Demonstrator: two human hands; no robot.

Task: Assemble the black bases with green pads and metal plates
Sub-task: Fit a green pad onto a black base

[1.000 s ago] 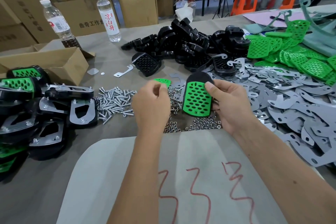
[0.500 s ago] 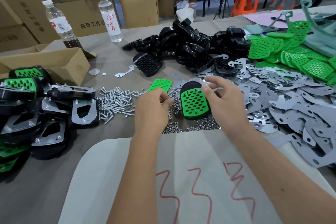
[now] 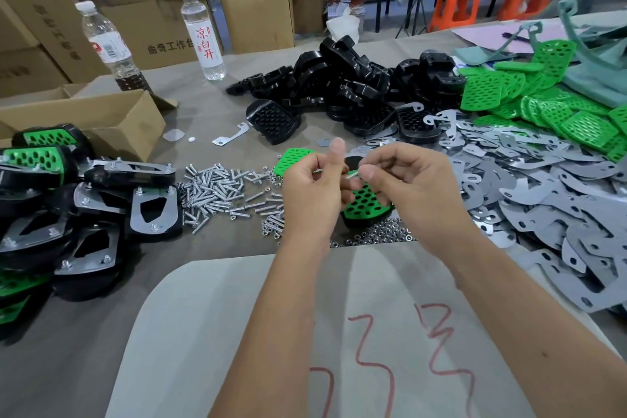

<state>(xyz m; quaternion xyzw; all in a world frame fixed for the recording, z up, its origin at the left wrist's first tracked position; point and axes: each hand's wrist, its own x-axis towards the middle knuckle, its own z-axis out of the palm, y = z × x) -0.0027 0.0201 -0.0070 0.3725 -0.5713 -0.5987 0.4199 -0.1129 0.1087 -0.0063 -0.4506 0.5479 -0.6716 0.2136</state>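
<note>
A black base with a green pad (image 3: pixel 368 202) lies on the table among loose nuts, just below my two hands. My left hand (image 3: pixel 312 188) has curled fingers and pinches small screws. My right hand (image 3: pixel 403 180) pinches one screw (image 3: pixel 353 174) between thumb and forefinger, above the pad. A spare green pad (image 3: pixel 293 159) lies behind my left hand. Bare black bases (image 3: pixel 339 85) are heaped at the back, green pads (image 3: pixel 549 105) at the back right, metal plates (image 3: pixel 543 180) at the right.
A pile of screws (image 3: pixel 220 190) and nuts (image 3: pixel 376 236) lies in the middle. Finished assemblies (image 3: pixel 68 200) are stacked at the left beside an open cardboard box (image 3: pixel 101 119). Two bottles (image 3: pixel 203 34) stand behind. A grey mat (image 3: pixel 237 332) covers the near table.
My right hand has let the padded base down onto the table and lifted off it. It now pinches a screw next to my left hand, which has risen slightly.
</note>
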